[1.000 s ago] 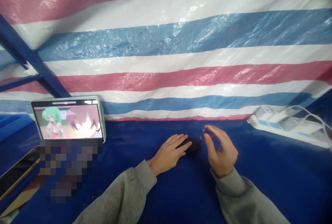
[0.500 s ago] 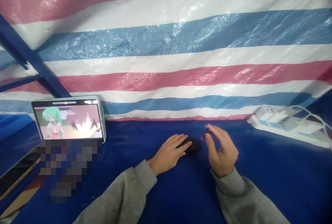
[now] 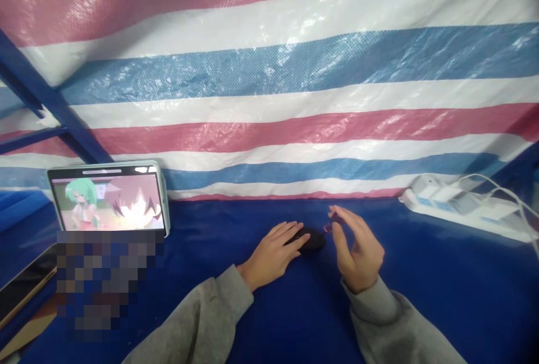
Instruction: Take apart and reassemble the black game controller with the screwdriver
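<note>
A black computer mouse lies on the blue tabletop in front of me. My left hand rests over its left side, with the fingers spread across it and holding it against the table. My right hand pinches a small purple-pink see-through tool between thumb and fingers. The tool looks like a small screwdriver, and its thin dark tip points at the right end of the mouse. Whether tip and mouse touch, I cannot tell. My fingers hide part of the tool.
At the left stands a tablet playing a cartoon, with a blurred patch below it. A phone lies at the left edge. On the right is a white power strip with plugs and cables. A striped sheet hangs behind the table.
The view has shifted slightly, so everything sits a little lower and to the left. Both hands keep nearly the same pose at the mouse.
</note>
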`<state>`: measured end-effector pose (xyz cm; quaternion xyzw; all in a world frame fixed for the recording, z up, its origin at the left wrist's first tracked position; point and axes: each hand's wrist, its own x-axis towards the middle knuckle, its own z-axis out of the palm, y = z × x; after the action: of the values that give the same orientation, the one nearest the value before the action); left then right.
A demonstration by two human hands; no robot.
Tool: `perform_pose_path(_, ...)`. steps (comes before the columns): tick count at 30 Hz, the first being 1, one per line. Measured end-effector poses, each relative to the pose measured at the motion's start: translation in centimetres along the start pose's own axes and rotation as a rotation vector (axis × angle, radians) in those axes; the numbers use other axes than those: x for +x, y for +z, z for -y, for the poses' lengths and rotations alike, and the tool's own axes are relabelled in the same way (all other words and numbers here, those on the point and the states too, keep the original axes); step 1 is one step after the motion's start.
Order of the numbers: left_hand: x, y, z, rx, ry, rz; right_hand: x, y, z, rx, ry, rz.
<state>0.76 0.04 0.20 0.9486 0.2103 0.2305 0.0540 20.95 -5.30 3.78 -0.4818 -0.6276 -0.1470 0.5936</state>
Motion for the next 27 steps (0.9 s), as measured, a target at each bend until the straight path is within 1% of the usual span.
perform_pose_path(4, 0.04, -0.12, -0.07, 0.003, -0.001, 0.006, 0.03, 0.01, 0.15, -0.028, 0.003, -0.034)
perform_pose_path(9, -0.01, -0.07, -0.01, -0.004, -0.002, 0.005, 0.10, 0.05, 0.28, 0.002, -0.008, 0.001)
perform_pose_path(14, -0.02, -0.06, 0.00, 0.003, -0.008, 0.021, 0.12, 0.04, 0.07, -0.035, -0.022, -0.023)
perform_pose_path(19, -0.01, -0.02, 0.03, 0.004, -0.010, 0.030, -0.13, 0.13, -0.10, 0.033, 0.006, 0.029)
perform_pose_path(24, -0.15, 0.00, -0.02, -0.004, -0.016, 0.040, 0.01, 0.39, -0.20, -0.044, 0.034, 0.059)
perform_pose_path(27, -0.13, -0.11, -0.15, -0.004, -0.017, 0.045, 0.33, 0.37, -0.25, -0.086, 0.021, 0.061)
